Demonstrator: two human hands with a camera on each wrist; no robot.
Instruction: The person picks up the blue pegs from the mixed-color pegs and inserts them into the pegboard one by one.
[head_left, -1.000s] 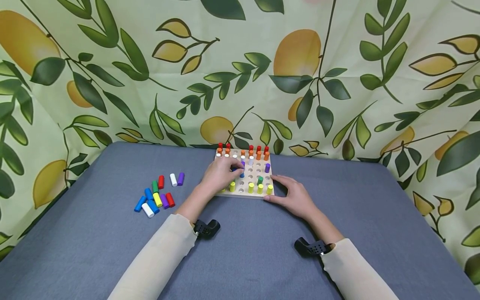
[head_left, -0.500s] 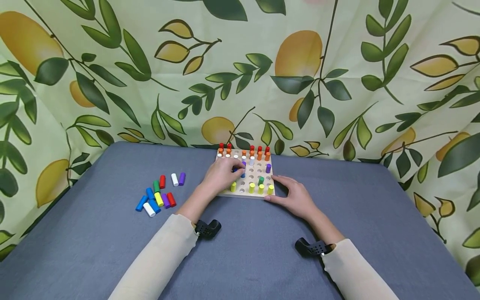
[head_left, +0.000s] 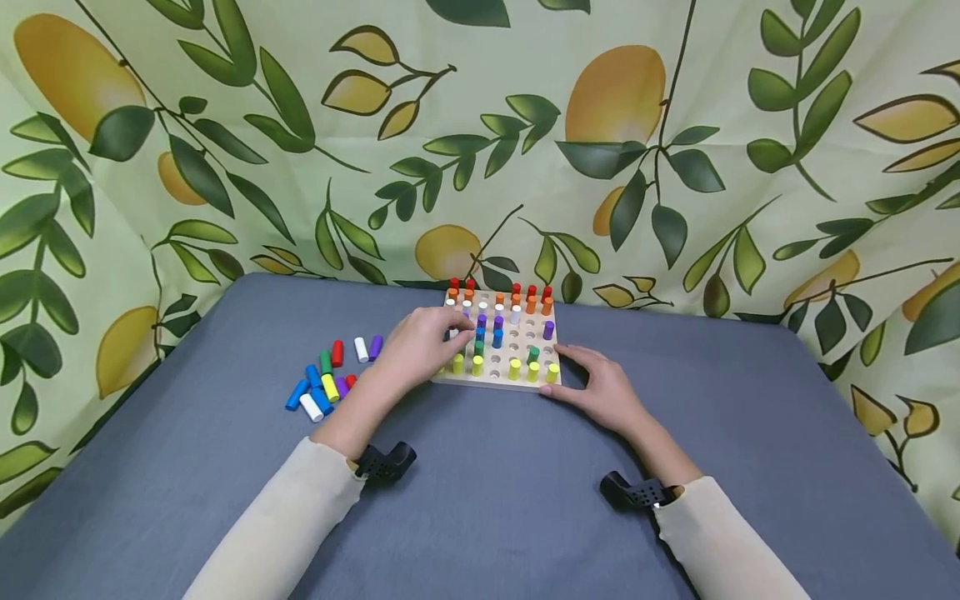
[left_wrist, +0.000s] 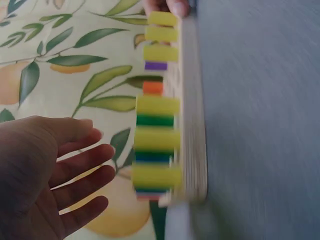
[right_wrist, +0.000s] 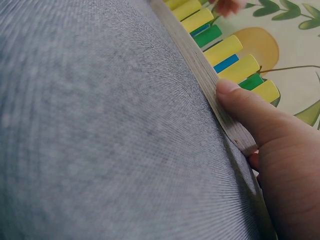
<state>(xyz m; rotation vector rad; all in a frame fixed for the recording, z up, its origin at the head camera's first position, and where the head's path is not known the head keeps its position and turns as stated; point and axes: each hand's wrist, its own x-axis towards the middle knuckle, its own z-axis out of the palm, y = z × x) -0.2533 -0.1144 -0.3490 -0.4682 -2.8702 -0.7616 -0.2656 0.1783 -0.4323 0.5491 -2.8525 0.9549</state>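
Note:
A light wooden pegboard [head_left: 496, 383] with rows of coloured pegs lies near the back of the table. Red and orange pegs fill much of the far rows, and yellow pegs [left_wrist: 157, 105] line the front. Beside an upright blue peg [head_left: 497, 338], my left hand [head_left: 420, 346] hovers over the board's left part. Its fingers are loosely bent with nothing between them in the left wrist view. My right hand [head_left: 606, 392] holds the board's near right corner, thumb [right_wrist: 229, 89] on the front edge and fingers along the right side, partly hidden.
Left of the board lies a loose heap of pegs, among them a white peg [head_left: 311, 407], a green peg [head_left: 326, 362] and a red peg [head_left: 337, 353]. A leaf-and-fruit patterned cloth [head_left: 480, 125] hangs behind the grey-blue table [head_left: 480, 500].
My left hand has let go of a blue peg, which stands in the board, and has drawn back to the left. The right hand keeps its hold. The head view has shifted slightly.

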